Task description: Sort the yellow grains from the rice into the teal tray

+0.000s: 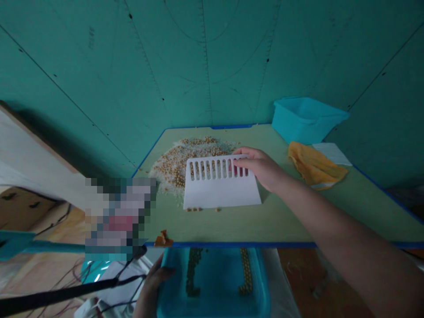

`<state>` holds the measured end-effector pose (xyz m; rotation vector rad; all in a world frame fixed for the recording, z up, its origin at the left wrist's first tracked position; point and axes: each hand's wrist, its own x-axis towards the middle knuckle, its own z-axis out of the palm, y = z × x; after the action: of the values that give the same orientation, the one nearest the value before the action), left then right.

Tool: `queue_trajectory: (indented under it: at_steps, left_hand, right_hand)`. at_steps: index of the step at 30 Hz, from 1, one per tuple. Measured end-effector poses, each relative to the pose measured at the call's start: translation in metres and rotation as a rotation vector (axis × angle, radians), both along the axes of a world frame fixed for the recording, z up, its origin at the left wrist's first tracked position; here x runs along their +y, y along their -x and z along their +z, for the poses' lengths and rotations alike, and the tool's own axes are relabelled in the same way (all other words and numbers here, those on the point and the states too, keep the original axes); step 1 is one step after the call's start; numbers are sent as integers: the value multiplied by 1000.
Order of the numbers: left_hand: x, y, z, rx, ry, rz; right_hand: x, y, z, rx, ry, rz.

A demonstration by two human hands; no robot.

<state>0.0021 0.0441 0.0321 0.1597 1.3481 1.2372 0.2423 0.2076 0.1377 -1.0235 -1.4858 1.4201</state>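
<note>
My right hand [256, 163] is closed on the upper right corner of a white slotted plastic panel [221, 192], tilted up on the table. Behind and left of the panel spreads a pile of tan beans mixed with white grains [168, 165]; part of it shows through the slots. A few loose beans [217, 210] lie along the panel's lower edge. Below the table's front edge, my left hand [155, 280] grips the left rim of a turquoise tub [218, 282]. Inside that tub are two bands of beans [245, 271], one at each side.
A second turquoise tub [298, 121] stands at the back right, with an orange cloth [314, 165] and a white sheet [331, 152] in front. An orange scrap [163, 239] lies at the front edge of the green table [281, 221]. A blurred device [121, 216] is at left.
</note>
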Motion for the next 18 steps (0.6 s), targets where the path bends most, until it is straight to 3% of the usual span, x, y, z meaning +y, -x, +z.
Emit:
queue_trajectory:
  at_steps: [2,5,9,11,13,18]
  left_hand:
    - [-7,-7,5,-97,-8,-3]
    - [-13,-8,6,-83,12,-6]
    - [-3,12,-7,16,35,-47]
    - [6,27,-17,43,175,-76]
    - [12,35,-23,62,210,-78]
    - [11,19,-18,23,39,0]
  right_hand:
    - [1,1,0,-7,22,-3]
    - [3,1,-1,-21,80,10]
    - [4,0,-4,-26,146,27]
    - [4,0,-6,-38,153,31]
    - [4,0,-7,-50,150,35]
    - [4,-1,-7,-69,155,53]
